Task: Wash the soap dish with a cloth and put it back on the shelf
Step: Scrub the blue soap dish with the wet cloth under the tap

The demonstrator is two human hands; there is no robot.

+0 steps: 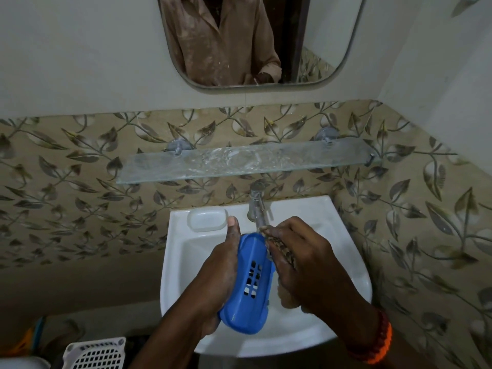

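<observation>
White basin (pixel 346 310), lower centre. Chrome tap (pixel 256 202) at its back rim. Translucent white lid (pixel 207 218) on rim's upper-left corner. Mirror (pixel 262 39) at top of frame. Leaf-patterned tiles (pixel 80 198) across the wall. White slotted basket (pixel 95 354), bottom left; orange item (pixel 25 339) beside it, unclear.

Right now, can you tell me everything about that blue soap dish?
The blue plastic soap dish is an oval tray with rounded corners and a grid of small drain holes in its middle. It looks wet. The left hand grips it, tilted on its side above the white basin, while the right hand presses a brownish cloth against its edge.
</observation>
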